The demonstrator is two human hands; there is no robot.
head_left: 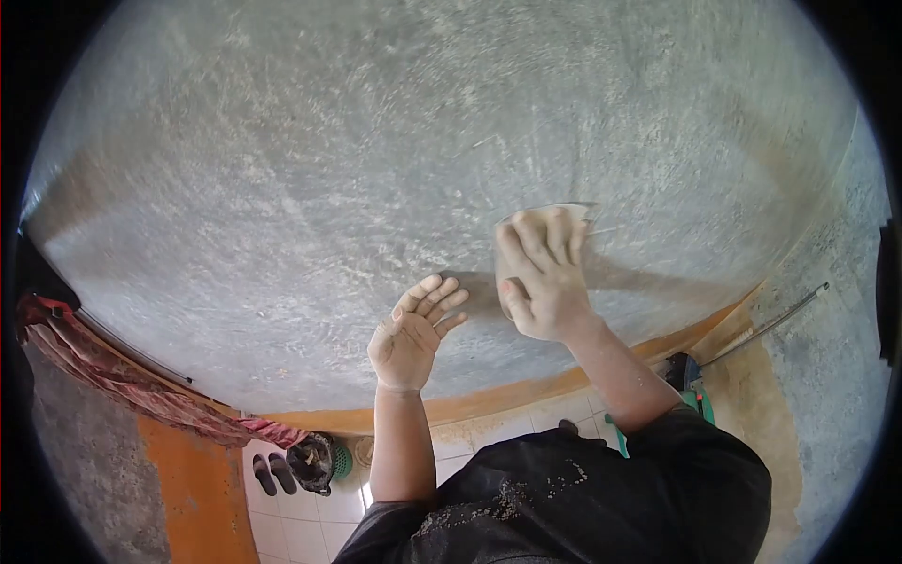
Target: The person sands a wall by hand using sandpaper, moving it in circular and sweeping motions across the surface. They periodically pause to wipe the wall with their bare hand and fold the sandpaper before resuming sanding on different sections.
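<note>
My right hand [545,273] presses a thin pale sheet that looks like sandpaper [505,268] flat against the grey plastered wall [329,188]. Its fingers lie over the sheet, and one corner sticks out past the fingertips. Lower and to the left, my left hand [412,331] is raised in front of the wall, palm turned up, fingers apart, with nothing in it. Both hands look dusty. Pale scratches and scuffed patches mark the wall, and the shadows of my hands fall on it.
An orange band [526,387] runs along the wall's foot above the tiled floor [329,508]. At the left are a red curtain [122,385], sandals [272,475] and a green basket [342,460]. Something green [700,404] stands at the right, near a thin rod [770,324].
</note>
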